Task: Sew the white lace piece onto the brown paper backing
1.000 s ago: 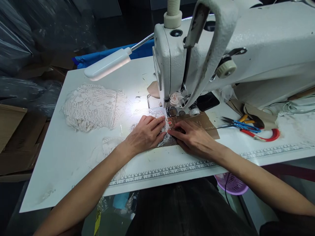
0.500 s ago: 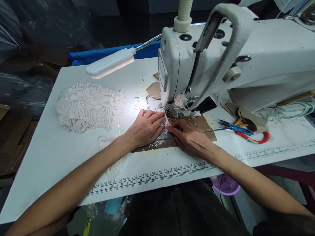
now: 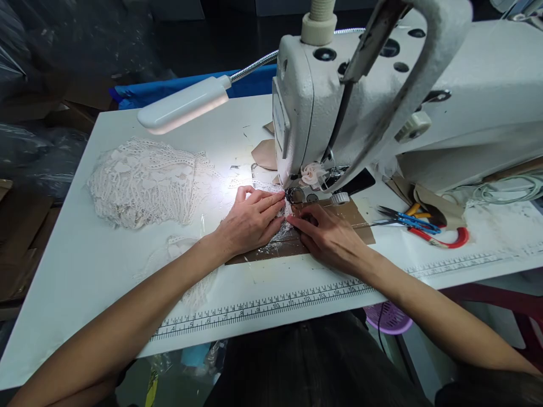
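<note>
White lace (image 3: 279, 234) lies under the needle area of the sewing machine (image 3: 292, 113), mostly covered by my hands. My left hand (image 3: 253, 221) rests flat on it, fingers stretched toward the presser foot and nothing gripped. Just right of the needle, my right hand (image 3: 324, 232) pinches the lace's edge between thumb and forefinger, the other fingers curled under. A brown taped sheet (image 3: 354, 217) spreads beneath both hands. To the left sits a big bundle of white lace (image 3: 142, 183), with a smaller lace piece (image 3: 199, 291) partly behind my left forearm.
A white lamp (image 3: 184, 105) lights the work from the left. On the right lie blue-handled snips (image 3: 418, 221) and a red-handled tool (image 3: 452, 238). A printed ruler (image 3: 263, 311) runs along the table's front edge. Below hangs a purple basket (image 3: 389, 317).
The head view has shifted slightly, so the machine looks a little larger and nearer. Both hands keep nearly the same place and hold on the lace.
</note>
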### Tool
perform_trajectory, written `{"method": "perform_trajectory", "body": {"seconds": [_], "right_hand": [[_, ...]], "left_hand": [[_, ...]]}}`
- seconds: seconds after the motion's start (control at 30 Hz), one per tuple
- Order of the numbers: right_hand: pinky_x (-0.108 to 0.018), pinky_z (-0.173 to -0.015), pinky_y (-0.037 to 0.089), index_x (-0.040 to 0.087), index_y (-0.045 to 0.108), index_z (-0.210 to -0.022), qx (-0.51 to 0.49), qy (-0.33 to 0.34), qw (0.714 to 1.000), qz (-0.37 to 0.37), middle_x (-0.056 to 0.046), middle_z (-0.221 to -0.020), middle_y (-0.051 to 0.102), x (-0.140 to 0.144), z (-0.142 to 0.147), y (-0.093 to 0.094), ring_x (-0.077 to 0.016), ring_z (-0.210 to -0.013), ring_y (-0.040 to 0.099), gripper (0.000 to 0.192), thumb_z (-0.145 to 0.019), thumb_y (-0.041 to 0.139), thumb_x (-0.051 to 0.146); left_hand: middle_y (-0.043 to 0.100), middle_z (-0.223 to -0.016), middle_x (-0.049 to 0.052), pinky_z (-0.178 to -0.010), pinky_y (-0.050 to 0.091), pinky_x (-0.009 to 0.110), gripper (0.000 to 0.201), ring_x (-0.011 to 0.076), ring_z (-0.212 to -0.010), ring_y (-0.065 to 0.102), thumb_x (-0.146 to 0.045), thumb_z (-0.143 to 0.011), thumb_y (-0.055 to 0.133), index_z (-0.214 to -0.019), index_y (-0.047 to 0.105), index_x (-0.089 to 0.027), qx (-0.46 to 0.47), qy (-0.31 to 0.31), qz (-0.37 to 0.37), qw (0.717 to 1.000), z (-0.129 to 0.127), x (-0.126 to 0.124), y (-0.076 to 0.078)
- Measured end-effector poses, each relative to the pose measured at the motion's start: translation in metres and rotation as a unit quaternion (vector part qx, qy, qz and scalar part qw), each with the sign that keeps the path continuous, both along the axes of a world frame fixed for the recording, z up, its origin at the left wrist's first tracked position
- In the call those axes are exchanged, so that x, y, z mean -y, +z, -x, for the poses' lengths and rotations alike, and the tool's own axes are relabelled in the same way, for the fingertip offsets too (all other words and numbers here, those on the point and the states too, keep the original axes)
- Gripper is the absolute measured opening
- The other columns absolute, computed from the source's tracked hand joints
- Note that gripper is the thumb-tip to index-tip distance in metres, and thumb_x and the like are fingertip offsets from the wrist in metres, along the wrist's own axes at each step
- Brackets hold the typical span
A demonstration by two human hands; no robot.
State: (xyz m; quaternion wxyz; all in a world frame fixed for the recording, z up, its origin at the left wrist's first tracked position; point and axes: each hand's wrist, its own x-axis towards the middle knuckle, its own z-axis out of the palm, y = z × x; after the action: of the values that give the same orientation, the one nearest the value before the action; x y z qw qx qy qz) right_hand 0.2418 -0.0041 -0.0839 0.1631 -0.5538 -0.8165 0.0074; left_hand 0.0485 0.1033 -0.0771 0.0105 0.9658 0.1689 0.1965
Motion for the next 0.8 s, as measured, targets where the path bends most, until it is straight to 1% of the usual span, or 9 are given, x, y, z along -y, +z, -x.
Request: {"method": "perform_trajectory", "body": {"seconds": [0.37,0.6,0.8], "right_hand": [[-0.035,-0.073,0.052,0.019,0.061,-0.118,-0.015,-0.005,1.000,-0.013,-0.012,-0.112,0.056,0.0003,0.0004,-0.0010,-0.0222,-0.094,0.056,0.032,-0.090,0.047,0.013],[-0.033,-0.068,0.053,0.020,0.063,-0.119,-0.059,-0.014,0.998,-0.015,-0.012,-0.111,0.057,-0.0007,0.0005,-0.0045,-0.0208,-0.092,0.058,0.033,-0.090,0.048,0.015],[-0.032,-0.065,0.053,0.021,0.066,-0.116,-0.078,-0.024,0.997,-0.011,-0.011,-0.109,0.057,-0.0017,0.0013,-0.0062,-0.0203,-0.091,0.059,0.031,-0.091,0.047,0.019]], "left_hand": [[0.065,-0.126,0.013,-0.090,0.041,0.052,0.028,0.0282,-0.105,0.063,-0.025,-0.094,0.049,-0.115,0.064,-0.014,0.005,0.004,0.007,1.000,0.0008,0.0010,0.0001],[0.064,-0.129,0.012,-0.090,0.043,0.051,0.028,0.0273,-0.107,0.062,-0.027,-0.095,0.048,-0.116,0.064,-0.016,0.009,0.007,0.020,1.000,0.0019,0.0004,0.0001],[0.064,-0.128,0.012,-0.095,0.040,0.055,0.028,0.0262,-0.106,0.061,-0.027,-0.095,0.047,-0.115,0.064,-0.017,0.004,0.006,0.015,1.000,0.0026,0.0014,0.0010]]}}
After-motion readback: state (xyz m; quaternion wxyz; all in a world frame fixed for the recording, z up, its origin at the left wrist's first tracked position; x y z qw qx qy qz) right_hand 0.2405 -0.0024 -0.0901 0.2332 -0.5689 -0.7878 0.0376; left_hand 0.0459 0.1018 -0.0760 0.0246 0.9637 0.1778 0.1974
